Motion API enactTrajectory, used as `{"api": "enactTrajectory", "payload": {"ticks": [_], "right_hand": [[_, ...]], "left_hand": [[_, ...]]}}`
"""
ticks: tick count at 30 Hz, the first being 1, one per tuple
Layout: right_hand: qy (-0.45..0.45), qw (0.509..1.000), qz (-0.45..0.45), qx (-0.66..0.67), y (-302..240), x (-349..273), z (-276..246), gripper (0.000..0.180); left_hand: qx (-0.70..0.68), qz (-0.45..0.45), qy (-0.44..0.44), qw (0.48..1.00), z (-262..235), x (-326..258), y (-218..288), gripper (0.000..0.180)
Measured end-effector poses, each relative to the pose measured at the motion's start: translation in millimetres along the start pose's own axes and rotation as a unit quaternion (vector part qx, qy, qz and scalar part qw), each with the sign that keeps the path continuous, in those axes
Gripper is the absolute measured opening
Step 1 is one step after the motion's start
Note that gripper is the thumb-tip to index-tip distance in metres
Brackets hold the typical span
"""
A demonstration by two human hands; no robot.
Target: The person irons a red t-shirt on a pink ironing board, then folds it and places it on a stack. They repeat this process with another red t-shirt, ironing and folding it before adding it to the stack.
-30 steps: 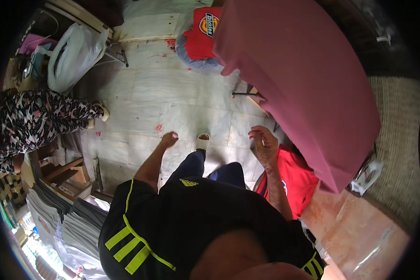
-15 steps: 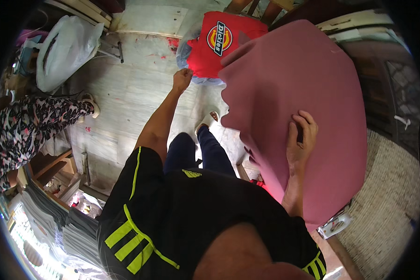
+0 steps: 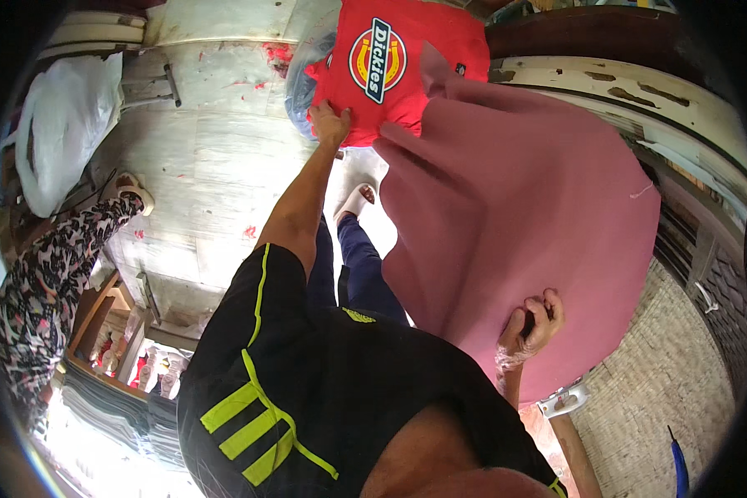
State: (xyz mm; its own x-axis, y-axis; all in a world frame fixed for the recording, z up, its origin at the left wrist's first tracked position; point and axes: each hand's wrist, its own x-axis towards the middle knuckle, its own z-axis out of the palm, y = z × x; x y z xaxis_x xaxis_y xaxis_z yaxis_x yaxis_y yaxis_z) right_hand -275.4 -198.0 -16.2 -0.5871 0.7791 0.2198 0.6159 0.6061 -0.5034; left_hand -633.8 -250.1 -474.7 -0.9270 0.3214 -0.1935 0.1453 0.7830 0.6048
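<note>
A red printed cloth (image 3: pixel 444 87), with a round emblem, lies at the top over clear plastic. My left hand (image 3: pixel 330 126) reaches forward to its near left corner, fingers apart and resting on the cloth. A large mauve sheet (image 3: pixel 506 191) with a wavy left edge fills the right side and covers part of the red cloth; its far left corner stands up in a fold. Over the near part of this sheet is my right hand (image 3: pixel 533 330), open, with curled fingers and the thumb apart, holding nothing.
At the left another person's patterned trouser leg (image 3: pixel 66 257) and sandal stand near a white plastic bag (image 3: pixel 66 124). Stacked grey sheets (image 3: pixel 116 415) are at lower left. A ribbed beige surface (image 3: pixel 631 398) lies at right, with a blue tool (image 3: pixel 679 461) at its edge.
My left hand has gone from a closed pose at the red cloth's edge to lying on it. My right hand is nearer my body. The mauve sheet's far left corner has risen into folds.
</note>
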Motion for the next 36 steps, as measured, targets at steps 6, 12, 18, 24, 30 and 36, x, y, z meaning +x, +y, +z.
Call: {"api": "enactTrajectory", "payload": {"ticks": [6,12,18,24,30,36], "right_hand": [[0.005,0.998,-0.003,-0.059,-11,4,2,0.018],[0.009,0.996,-0.017,-0.082,-13,10,3,0.021],[0.008,0.998,0.025,-0.06,-14,-4,0,0.025],[0.0,0.987,-0.012,0.159,-86,-11,17,0.041],[-0.075,0.971,-0.05,0.222,-162,-86,63,0.082],[-0.023,0.93,0.023,0.367,-171,-156,30,0.051]], "left_hand": [[0.124,-0.05,-0.174,0.976,-22,16,40,0.052],[-0.216,0.02,-0.289,0.932,-32,-12,62,0.043],[-0.401,0.071,-0.323,0.854,-173,-57,175,0.042],[-0.413,0.123,-0.324,0.842,-301,-147,177,0.051],[-0.336,0.335,-0.271,0.837,-400,-250,165,0.041],[-0.247,0.541,-0.243,0.766,-452,-313,149,0.027]]}}
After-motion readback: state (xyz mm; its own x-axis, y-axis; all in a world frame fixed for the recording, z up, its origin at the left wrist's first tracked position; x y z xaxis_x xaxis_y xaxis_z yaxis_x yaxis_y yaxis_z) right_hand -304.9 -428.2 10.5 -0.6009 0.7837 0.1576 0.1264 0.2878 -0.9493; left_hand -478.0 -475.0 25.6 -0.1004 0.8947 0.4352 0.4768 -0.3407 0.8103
